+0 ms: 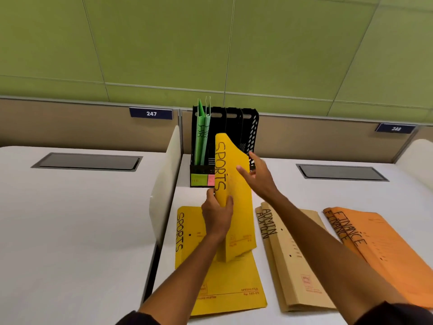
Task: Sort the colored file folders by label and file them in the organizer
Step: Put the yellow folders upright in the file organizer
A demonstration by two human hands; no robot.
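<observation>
A person's left hand [216, 213] grips a yellow "SPORTS" folder [234, 198] by its spine edge, thumb on the front and fingers curled round the lettered edge, holding it upright above a white desk [93, 219]. The right hand [259, 175] rests against the folder's far side, fingers straight and spread, closed on nothing.

Directly beyond the held folder stands a black organizer [236, 124], its slots side by side; the folder's top corner overlaps its front. Two green folders [202, 134] stand in the leftmost slot, up and to the left of the grip. Green and pink sticky labels [202, 180] mark the organizer's base, just left of the gripping hand.

Beneath the grip a second yellow folder [225, 285] marked "SPORTS" lies flat on the desk. To the right of it lie tan "ADMIN" folders [297, 261], stacked, and farther right orange "FINANCE" folders [384, 256], also stacked. Behind the desk, partition plates read 247 [151, 113] and 248 [396, 129].
</observation>
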